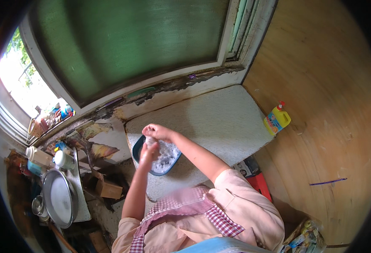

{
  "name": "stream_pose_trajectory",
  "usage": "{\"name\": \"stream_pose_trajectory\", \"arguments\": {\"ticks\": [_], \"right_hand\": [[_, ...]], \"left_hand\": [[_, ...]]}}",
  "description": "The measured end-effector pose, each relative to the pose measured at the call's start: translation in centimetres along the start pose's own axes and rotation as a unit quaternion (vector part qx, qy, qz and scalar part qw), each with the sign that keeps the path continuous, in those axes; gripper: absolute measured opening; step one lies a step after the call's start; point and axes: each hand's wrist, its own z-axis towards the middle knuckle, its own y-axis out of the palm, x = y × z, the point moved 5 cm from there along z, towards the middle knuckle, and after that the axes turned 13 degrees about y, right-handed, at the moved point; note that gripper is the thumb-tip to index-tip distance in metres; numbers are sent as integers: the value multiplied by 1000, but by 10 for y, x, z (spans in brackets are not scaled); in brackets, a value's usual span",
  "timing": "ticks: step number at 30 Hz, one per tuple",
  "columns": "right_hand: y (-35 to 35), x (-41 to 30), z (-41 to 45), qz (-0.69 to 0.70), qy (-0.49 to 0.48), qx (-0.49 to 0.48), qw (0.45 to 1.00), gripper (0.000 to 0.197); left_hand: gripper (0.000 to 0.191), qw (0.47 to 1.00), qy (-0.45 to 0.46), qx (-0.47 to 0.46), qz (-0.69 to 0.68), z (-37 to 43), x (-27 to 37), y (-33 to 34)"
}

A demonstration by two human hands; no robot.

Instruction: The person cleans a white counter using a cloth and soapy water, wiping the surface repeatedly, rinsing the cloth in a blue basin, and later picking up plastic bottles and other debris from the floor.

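A blue plastic basin (138, 149) sits at the left end of a pale speckled tabletop (223, 117). White suds (165, 159) float on the water inside it. Over the basin's far left part, my right hand (158, 132) is curled around the upper end of a pale wet cloth-like item (150, 140). Just below, my left hand (149, 152) grips the same item, its fingers blurred. Foam and the hands hide most of the item, so its exact kind is unclear.
A yellow pump bottle (275, 120) stands at the tabletop's right edge by the wooden wall (318, 95). On the left, a round metal pan (59, 198) and a white jar (64, 159) rest on a lower surface. A cardboard box (109, 189) lies beneath. A framed green window (131, 44) rises behind.
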Motion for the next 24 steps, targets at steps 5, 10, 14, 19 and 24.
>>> {"name": "stream_pose_trajectory", "arguments": {"ticks": [5,10,14,19,24], "right_hand": [[-12,-38,-38,220,-1,-174,960,50],[14,-63,-34,380,-106,-271,878,33],[17,-53,-17,244,7,-91,966,34],[6,-29,7,-56,-42,131,989,34],[9,-17,7,-84,-55,214,972,36]], "left_hand": [[51,841,-136,-215,-478,-35,76,56],[51,712,-123,-203,-661,-40,81,74],[39,831,-129,-138,-523,-29,47,40],[26,948,-122,-32,-293,-14,8,22],[19,974,-119,-4,-195,-3,-23,9]]}}
